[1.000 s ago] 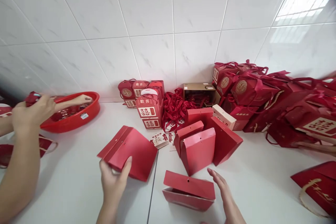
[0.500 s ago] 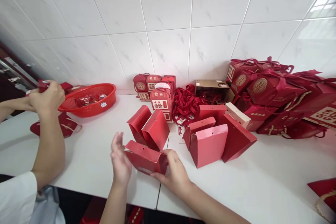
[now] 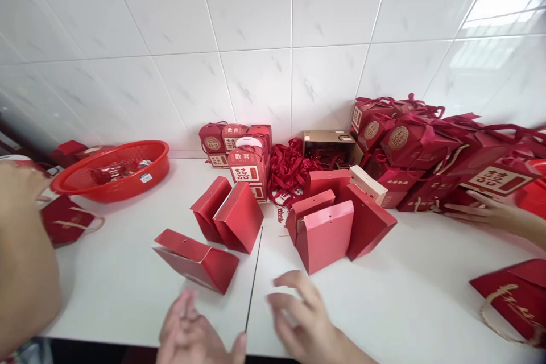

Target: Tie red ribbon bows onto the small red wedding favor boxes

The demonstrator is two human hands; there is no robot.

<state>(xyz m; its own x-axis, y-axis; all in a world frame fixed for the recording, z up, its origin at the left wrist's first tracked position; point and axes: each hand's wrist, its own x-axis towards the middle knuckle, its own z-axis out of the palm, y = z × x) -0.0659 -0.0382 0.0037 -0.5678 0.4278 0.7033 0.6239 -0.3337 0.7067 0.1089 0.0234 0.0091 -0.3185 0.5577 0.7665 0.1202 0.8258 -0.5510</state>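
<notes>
My left hand (image 3: 194, 333) is low at the front edge of the white table (image 3: 140, 301), palm up with its fingers apart and nothing in it. To its right my right hand (image 3: 305, 315) hovers over the table, fingers curled but spread, also empty. Just beyond my left hand stands a red folded box (image 3: 196, 261), touched by neither hand. Behind it, two more red boxes (image 3: 239, 216) lean close together. Farther right is a group of several red boxes (image 3: 326, 236), one of them with a pale cream side.
A red plastic basket (image 3: 123, 182) holds small wrapped items at the left, near a person's arm (image 3: 25, 261). Decorated boxes (image 3: 249, 165), red ribbons (image 3: 292, 165) and a cardboard box (image 3: 328, 142) line the wall. Another person's hand (image 3: 490, 213) touches the stacked gift boxes (image 3: 422, 142) at the right.
My right hand has let go of the red box, and both hands have drawn back toward the front edge. Another person's hand has appeared at the right. The view has shifted rightward.
</notes>
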